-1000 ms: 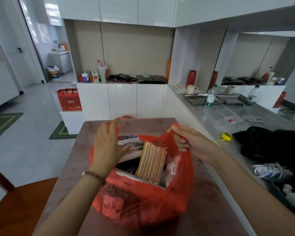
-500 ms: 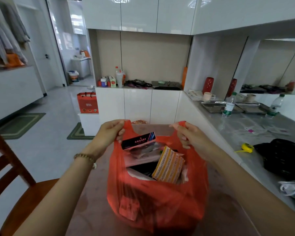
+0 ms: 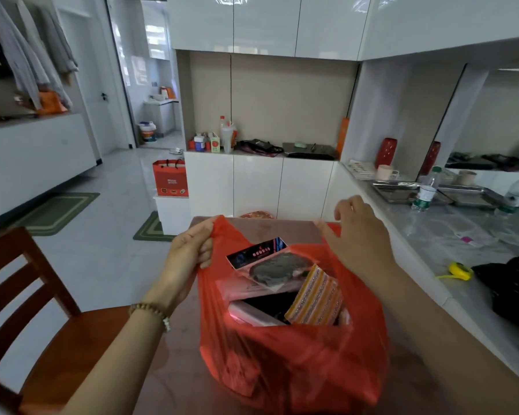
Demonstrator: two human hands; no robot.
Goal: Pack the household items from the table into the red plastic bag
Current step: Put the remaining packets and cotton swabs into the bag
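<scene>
Packing looks done: left hand [image 3: 189, 250] and right hand [image 3: 357, 235] grips pinch the red plastic bag [image 3: 282, 360] by its handles; next, draw them together.

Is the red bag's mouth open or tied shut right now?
Open. Left hand and right hand hold the red bag by its handles, spread apart; a striped packet shows inside.

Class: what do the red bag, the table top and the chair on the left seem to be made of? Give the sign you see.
The red bag: thin glossy plastic film; it crinkles and the contents show dimly through. The table top: mottled brownish slab with a dull sheen, stone or laminate, cannot tell. The chair: reddish-brown wood, varnished; slatted back, shiny seat.
</scene>
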